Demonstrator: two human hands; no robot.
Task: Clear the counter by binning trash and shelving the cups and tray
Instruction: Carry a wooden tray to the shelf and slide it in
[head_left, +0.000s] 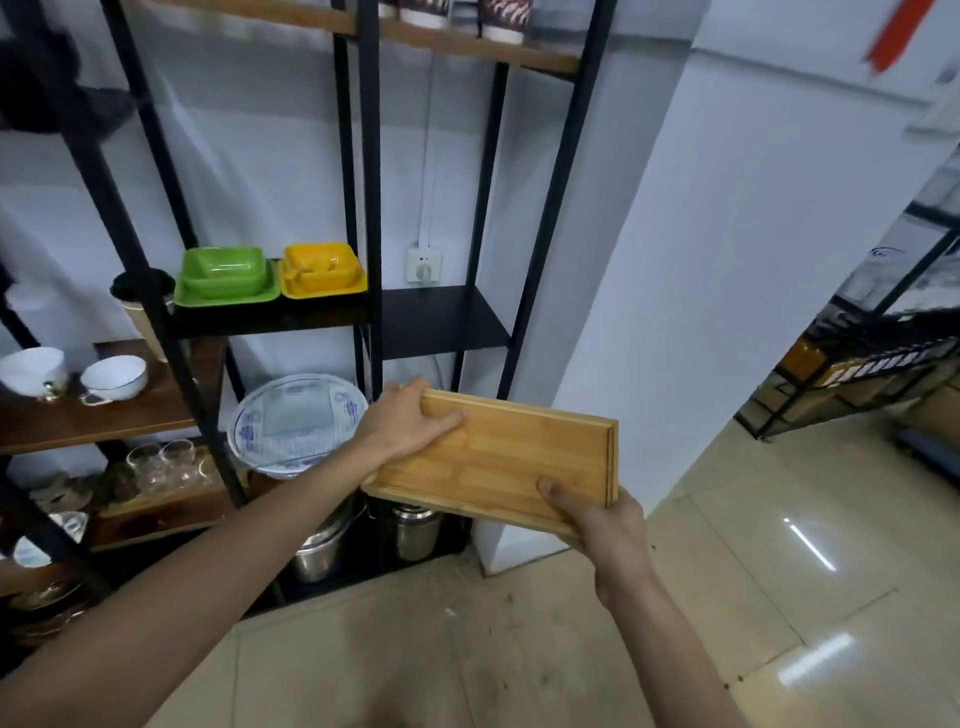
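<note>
A rectangular wooden tray (498, 457) hangs in the air in front of a black metal shelf unit (370, 208), tilted, with its flat underside facing me. My left hand (410, 423) grips its far left corner, fingers spread over the wood. My right hand (597, 525) holds the near right edge, thumb on top. A bare black shelf board (441, 319) lies just above and behind the tray. Paper cups (501, 18) stand on the wooden top shelf.
A green dish (223, 278) and a yellow dish (322, 270) share the left black shelf. White teacups (111, 376), glasses (166, 462), a blue-patterned plate (296, 421) and steel pots (415, 532) fill the lower levels. A white pillar (675, 312) stands to the right, over tiled floor (519, 649).
</note>
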